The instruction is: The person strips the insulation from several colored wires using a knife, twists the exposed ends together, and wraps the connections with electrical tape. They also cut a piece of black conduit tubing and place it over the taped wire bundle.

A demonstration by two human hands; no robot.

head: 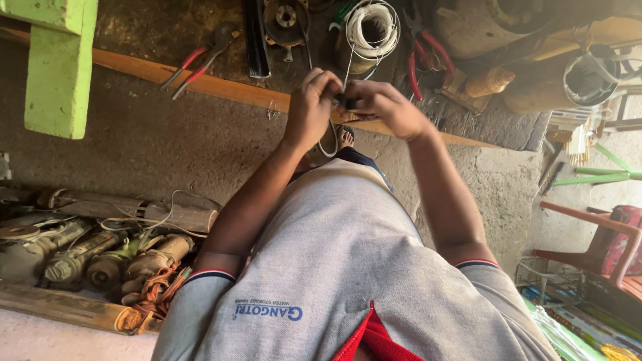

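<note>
Left hand (311,107) and right hand (388,107): fingertips pinched together on a small dark piece (349,103) held between them, above the bench edge (221,87). White wire (332,137) hangs below in a loop, apparently leading to the coil (372,28). Work looks midway; wire not yet free.

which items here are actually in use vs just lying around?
In use:
- left hand and right hand, both pinching a small dark part
- white cord hanging from the hands
- white cord coil it seems to run up to

Lying about:
- red-handled pliers
- second red-handled pliers
- old motors on the floor
- green bench
- red chair
</note>
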